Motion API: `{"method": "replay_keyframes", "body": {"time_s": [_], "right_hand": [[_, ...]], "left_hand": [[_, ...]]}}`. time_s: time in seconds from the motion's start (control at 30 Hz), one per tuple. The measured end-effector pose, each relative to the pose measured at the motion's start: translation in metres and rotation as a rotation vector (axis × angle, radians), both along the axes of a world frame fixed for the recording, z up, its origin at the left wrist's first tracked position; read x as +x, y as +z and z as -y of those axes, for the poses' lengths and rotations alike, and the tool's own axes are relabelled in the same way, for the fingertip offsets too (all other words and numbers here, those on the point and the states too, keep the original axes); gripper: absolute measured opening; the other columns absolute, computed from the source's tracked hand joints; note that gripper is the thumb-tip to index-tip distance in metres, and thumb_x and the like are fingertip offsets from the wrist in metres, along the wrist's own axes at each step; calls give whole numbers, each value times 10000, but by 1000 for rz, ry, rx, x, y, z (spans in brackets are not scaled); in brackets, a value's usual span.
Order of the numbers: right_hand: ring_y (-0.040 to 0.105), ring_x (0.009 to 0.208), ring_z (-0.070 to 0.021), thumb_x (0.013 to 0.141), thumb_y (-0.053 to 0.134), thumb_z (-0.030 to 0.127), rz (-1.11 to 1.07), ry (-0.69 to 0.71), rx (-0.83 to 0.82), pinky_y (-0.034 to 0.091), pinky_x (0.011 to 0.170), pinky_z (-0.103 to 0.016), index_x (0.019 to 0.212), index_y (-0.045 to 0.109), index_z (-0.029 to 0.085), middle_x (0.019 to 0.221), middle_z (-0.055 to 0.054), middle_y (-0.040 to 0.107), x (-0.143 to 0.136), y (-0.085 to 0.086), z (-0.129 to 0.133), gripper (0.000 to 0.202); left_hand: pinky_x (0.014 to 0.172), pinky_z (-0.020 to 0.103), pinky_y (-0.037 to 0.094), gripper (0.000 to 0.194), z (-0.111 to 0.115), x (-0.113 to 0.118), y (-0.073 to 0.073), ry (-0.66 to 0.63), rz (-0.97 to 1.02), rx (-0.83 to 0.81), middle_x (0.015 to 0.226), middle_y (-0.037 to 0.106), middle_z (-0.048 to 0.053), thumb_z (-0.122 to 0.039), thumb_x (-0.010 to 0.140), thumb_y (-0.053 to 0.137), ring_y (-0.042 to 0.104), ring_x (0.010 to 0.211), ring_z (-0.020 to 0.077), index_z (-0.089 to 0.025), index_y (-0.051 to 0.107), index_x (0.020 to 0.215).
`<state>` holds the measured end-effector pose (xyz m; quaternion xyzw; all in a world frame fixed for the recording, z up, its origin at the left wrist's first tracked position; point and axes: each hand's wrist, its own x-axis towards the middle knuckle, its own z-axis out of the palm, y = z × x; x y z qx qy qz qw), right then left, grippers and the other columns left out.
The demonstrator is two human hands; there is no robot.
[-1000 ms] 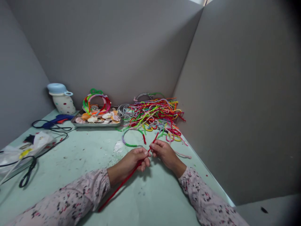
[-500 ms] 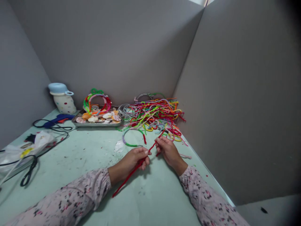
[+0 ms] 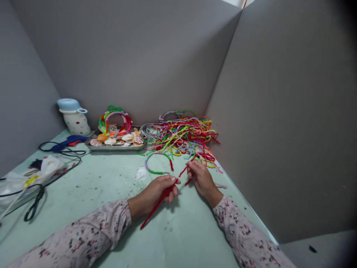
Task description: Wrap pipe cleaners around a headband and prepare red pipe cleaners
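My left hand (image 3: pixel 161 189) is closed, thumb against fingers, on a red pipe cleaner (image 3: pixel 153 214) whose long fuzzy end slants down toward my left cuff. My right hand (image 3: pixel 201 179) pinches a red pipe cleaner piece (image 3: pixel 183 171); one end points at my left thumb, and another red end hangs below the fingers. A narrow gap shows between the red ends at the two hands. Just beyond my hands lies an open hoop (image 3: pixel 147 163) wrapped in green, purple and red, with bare wire at one end.
A pile of coloured pipe cleaners (image 3: pixel 184 134) lies at the back right beside grey wire coils (image 3: pixel 152 131). A metal tray (image 3: pixel 117 148) holds shells and wrapped hoops (image 3: pixel 115 119). Further left are a bottle (image 3: pixel 75 121), a blue tool (image 3: pixel 68 142), black cable (image 3: pixel 40 197) and a plastic bag (image 3: pixel 51 167).
The red strand that ran between my hands now shows a gap. Its lower end has drawn up toward my left hand. My right hand has shifted slightly right.
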<state>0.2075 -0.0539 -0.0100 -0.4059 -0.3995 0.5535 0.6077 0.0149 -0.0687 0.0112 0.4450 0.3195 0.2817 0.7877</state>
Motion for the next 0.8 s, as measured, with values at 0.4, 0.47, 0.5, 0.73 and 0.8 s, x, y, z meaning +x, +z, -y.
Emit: {"method": "replay_keyframes", "body": {"time_s": [0.4,0.47,0.5,0.73,0.8], "right_hand": [[523,566,-88,784,681,427,190,299,-38,398,547,-221,843,636,174,746,6,607,-7,6,11,263],[522,574,-90,783,685,411,275,346,-20,401,564,-226,837,645,166,729,9,608,-11,7,13,254],[517,570,-90,783,686,404,301,345,-12,395,560,-225,821,645,164,714,13,605,-12,8,14,246],[510,561,-97,780,678,393,336,305,9,390,557,-234,746,625,162,688,5,623,-11,10,14,239],[505,552,-96,781,674,408,316,272,3,383,549,-231,745,613,168,665,11,609,-9,8,12,251]], "left_hand": [[403,149,316,221,-2,0,-1,46,17,7,579,575,-22,-345,802,634,456,411,39,-140,552,785],[407,149,321,234,-2,0,0,37,8,18,575,572,-22,-355,799,637,457,413,38,-135,560,777],[409,150,321,238,-2,0,0,31,3,22,572,569,-24,-358,796,641,455,413,38,-133,564,778],[392,150,307,250,-2,0,-2,15,-22,36,541,544,-39,-375,795,643,435,391,39,-137,572,825],[403,148,327,259,-2,0,-2,16,-11,15,573,570,-26,-385,799,638,463,404,41,-138,571,838]]}}
